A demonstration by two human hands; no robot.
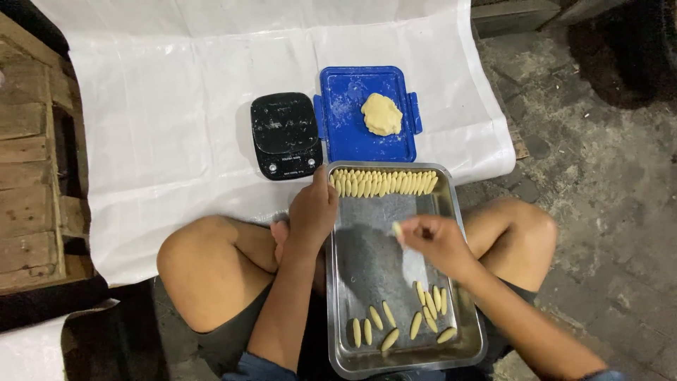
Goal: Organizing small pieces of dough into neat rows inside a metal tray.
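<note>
We take the rectangular stainless-steel baking tray [462, 282] as our landmark; it rests on our crossed legs.

Our left hand [312, 212] lies on the tray's left rim near its far corner, fingers curled over the edge, holding nothing else. Our right hand [436, 242] hovers over the middle of the tray, fingertips pinched on one small pale dough piece [398, 229].

A tight row of finger-shaped dough pieces [384, 183] fills the tray's far edge. A loose scatter of shaped dough pieces [405, 323] lies at the tray's near end, turned at mixed angles.

Beyond the tray's far edge, on the white plastic sheet [176, 127] spread over the floor, sits a blue rectangular plastic lid [345, 120] dusted with flour and carrying a pale lump of dough [381, 113]. Left of the lid stands a black digital kitchen scale [285, 135].

In our judgement, good practice here is:
- Keep the pinch light so the piece holds its shape.
- Lay it parallel to the far row, just beside its neighbours.
- Keep the left hand steadying the rim.
</note>
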